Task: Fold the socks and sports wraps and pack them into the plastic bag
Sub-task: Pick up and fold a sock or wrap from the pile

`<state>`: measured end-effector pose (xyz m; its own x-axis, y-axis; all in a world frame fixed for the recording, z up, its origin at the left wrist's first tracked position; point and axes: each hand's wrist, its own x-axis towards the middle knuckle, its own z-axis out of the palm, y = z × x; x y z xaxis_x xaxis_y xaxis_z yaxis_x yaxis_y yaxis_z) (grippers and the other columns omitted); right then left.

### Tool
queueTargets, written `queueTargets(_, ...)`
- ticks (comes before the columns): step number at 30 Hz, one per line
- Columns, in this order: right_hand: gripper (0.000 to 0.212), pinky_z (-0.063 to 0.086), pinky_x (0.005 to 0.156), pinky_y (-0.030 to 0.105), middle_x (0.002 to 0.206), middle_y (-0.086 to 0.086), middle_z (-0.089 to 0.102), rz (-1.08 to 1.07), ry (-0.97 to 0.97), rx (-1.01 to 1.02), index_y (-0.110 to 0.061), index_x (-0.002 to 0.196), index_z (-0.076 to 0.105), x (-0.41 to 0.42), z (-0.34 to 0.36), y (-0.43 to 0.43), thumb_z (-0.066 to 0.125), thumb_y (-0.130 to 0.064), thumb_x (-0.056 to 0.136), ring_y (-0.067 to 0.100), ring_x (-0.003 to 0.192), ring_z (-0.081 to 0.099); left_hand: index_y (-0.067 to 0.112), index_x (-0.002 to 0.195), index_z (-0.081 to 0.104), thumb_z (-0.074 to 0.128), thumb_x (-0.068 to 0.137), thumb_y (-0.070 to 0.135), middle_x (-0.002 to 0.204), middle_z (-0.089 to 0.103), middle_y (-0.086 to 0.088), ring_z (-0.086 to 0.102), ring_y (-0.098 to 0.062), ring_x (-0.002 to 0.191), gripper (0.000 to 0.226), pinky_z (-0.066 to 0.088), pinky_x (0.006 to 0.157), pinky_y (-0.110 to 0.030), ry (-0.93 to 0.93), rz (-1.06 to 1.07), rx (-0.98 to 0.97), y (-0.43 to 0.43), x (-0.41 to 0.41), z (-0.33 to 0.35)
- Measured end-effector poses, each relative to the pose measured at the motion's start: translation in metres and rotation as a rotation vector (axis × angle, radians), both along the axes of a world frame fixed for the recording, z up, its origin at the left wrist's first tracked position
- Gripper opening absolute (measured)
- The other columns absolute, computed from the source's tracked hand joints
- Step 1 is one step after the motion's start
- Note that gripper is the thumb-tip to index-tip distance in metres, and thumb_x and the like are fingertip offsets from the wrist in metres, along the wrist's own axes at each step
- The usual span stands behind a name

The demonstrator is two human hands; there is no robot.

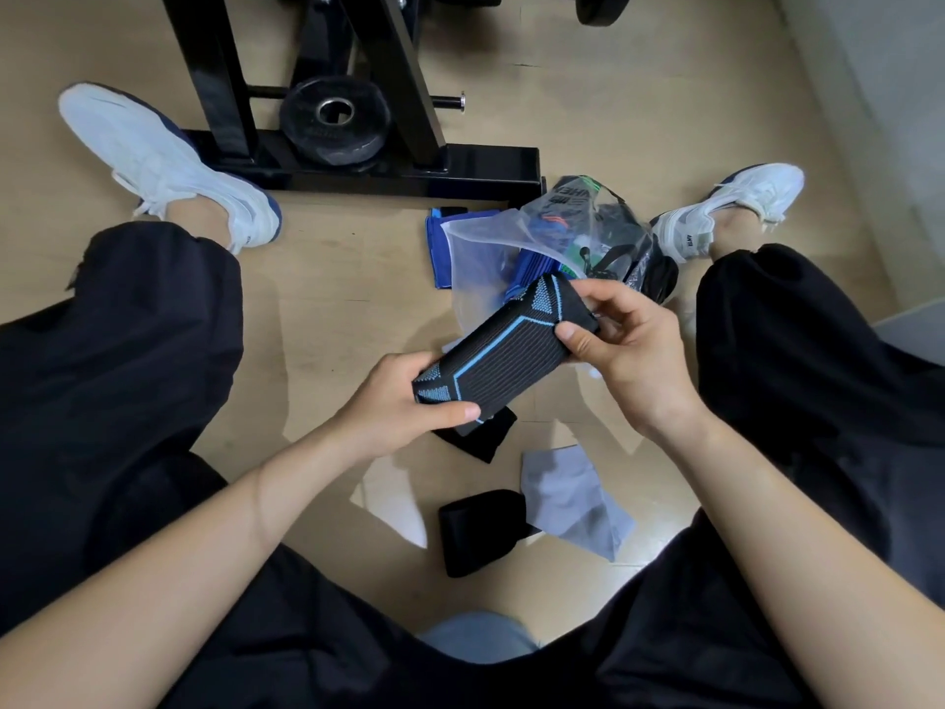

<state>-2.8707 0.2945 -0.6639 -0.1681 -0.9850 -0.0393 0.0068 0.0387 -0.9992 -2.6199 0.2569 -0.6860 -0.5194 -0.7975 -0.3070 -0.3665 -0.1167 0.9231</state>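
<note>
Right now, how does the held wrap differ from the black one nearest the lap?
The held wrap has light-blue patterning; the black wrap is plain black. The held wrap is gripped at both ends by the left hand and right hand; the black wrap lies untouched on the floor. Both are dark and outside the plastic bag.

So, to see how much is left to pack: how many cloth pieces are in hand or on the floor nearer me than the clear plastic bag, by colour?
Black knitted wrap with light blue pattern, held by left hand and right hand: 1
Plain black cloth pieces: 2
Grey sock: 1
Total: 4
Pale patch beside them: cloth or light, cannot tell.
</note>
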Motion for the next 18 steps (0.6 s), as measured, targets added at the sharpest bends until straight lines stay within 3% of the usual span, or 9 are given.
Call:
queueTargets(3, 0.034, 0.060, 0.074, 0.056, 0.099, 0.027, 0.065, -0.037, 0.064, 0.058, -0.014, 0.109, 0.064, -0.004, 0.001, -0.001, 0.075, 0.003, 0.083, 0.027, 0.084, 0.065, 0.021, 0.095, 0.073, 0.083, 0.076, 0.007, 0.087, 0.074, 0.002, 0.066, -0.012, 0.079, 0.025, 0.053, 0.074, -0.028, 0.168, 0.140, 0.060, -0.003, 0.004, 0.002)
queueTargets(6, 0.038, 0.058, 0.070, 0.044, 0.080, 0.005, 0.065, -0.032, 0.241, 0.129, -0.013, 0.108, 0.057, -0.007, -0.003, -0.001, 0.081, -0.004, 0.079, 0.015, 0.066, 0.058, 0.013, 0.110, 0.070, 0.079, 0.073, 0.008, 0.103, 0.076, -0.004, 0.070, -0.016, 0.092, 0.038, 0.056, 0.083, -0.028, 0.313, 0.315, 0.091, -0.008, 0.006, 0.002)
queueTargets(9, 0.048, 0.055, 0.079, 0.032, 0.101, 0.000, 0.069, -0.027, 0.465, 0.128, -0.022, 0.110, 0.054, -0.005, -0.004, 0.002, 0.086, -0.015, 0.075, 0.016, 0.086, 0.066, 0.016, 0.108, 0.070, 0.078, 0.074, 0.012, 0.101, 0.077, 0.002, 0.071, -0.013, 0.091, 0.035, 0.055, 0.082, -0.024, 0.273, 0.327, 0.004, -0.013, 0.009, 0.009)
queueTargets(11, 0.053, 0.051, 0.089, 0.024, 0.114, -0.008, 0.064, -0.007, 0.561, 0.050, -0.025, 0.116, 0.056, -0.002, 0.000, 0.003, 0.087, -0.018, 0.074, 0.010, 0.102, 0.062, 0.021, 0.104, 0.072, 0.079, 0.074, 0.017, 0.097, 0.077, 0.005, 0.071, -0.010, 0.089, 0.030, 0.055, 0.081, -0.023, 0.202, 0.293, -0.059, -0.015, 0.011, 0.013)
queueTargets(15, 0.066, 0.043, 0.106, 0.032, 0.130, -0.007, 0.061, 0.213, 0.618, -0.086, -0.016, 0.133, 0.058, 0.012, -0.002, 0.004, 0.087, -0.023, 0.074, 0.010, 0.121, 0.055, 0.024, 0.097, 0.073, 0.083, 0.077, 0.016, 0.088, 0.075, 0.012, 0.068, -0.002, 0.081, 0.023, 0.052, 0.077, -0.017, 0.087, 0.174, -0.168, -0.013, 0.009, 0.018)
queueTargets(18, 0.062, 0.045, 0.106, 0.035, 0.122, -0.003, 0.067, 0.372, 0.455, -0.035, -0.012, 0.133, 0.058, 0.033, -0.011, 0.006, 0.084, -0.011, 0.077, 0.010, 0.115, 0.061, 0.020, 0.097, 0.074, 0.084, 0.078, 0.016, 0.087, 0.077, 0.007, 0.067, -0.003, 0.077, 0.023, 0.055, 0.075, -0.022, 0.102, 0.122, -0.173, -0.006, 0.004, 0.019)
